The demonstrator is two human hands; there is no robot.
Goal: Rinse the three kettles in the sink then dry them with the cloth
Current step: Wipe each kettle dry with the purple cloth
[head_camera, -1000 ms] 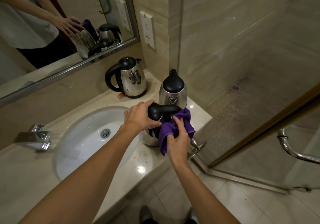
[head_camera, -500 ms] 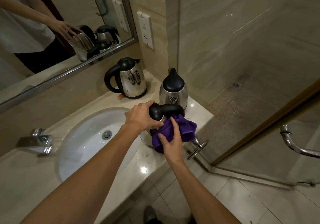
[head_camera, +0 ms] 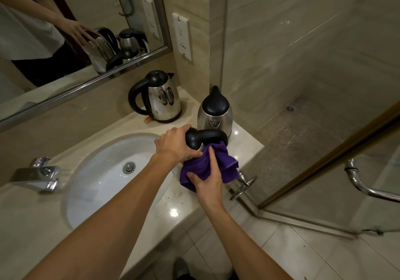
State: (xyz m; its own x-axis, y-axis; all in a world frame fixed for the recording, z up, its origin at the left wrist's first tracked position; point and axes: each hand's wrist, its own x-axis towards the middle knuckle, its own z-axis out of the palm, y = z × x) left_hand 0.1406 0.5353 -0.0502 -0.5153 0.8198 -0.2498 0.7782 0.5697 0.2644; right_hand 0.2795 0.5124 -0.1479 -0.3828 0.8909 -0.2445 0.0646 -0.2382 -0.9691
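Observation:
Three steel kettles with black lids and handles stand on the beige counter [head_camera: 244, 147] to the right of the white sink [head_camera: 101, 171]. My left hand [head_camera: 175, 145] grips the top of the nearest kettle [head_camera: 205, 137] by its black lid. My right hand [head_camera: 207, 182] presses a purple cloth [head_camera: 218, 165] against that kettle's front side, hiding most of its body. A second kettle [head_camera: 160, 100] stands by the mirror. The third kettle [head_camera: 215, 113] stands at the wall corner, just behind the one I hold.
A chrome tap [head_camera: 36, 174] sits left of the sink. A mirror [head_camera: 65, 30] runs along the back wall, with a socket plate [head_camera: 183, 36] beside it. A chrome ring [head_camera: 243, 186] hangs off the counter's front. To the right are a glass shower door [head_camera: 324, 171] and its handle [head_camera: 363, 182].
My right hand has slid the purple cloth down and round the front of the kettle. My left hand has kept its hold on the lid.

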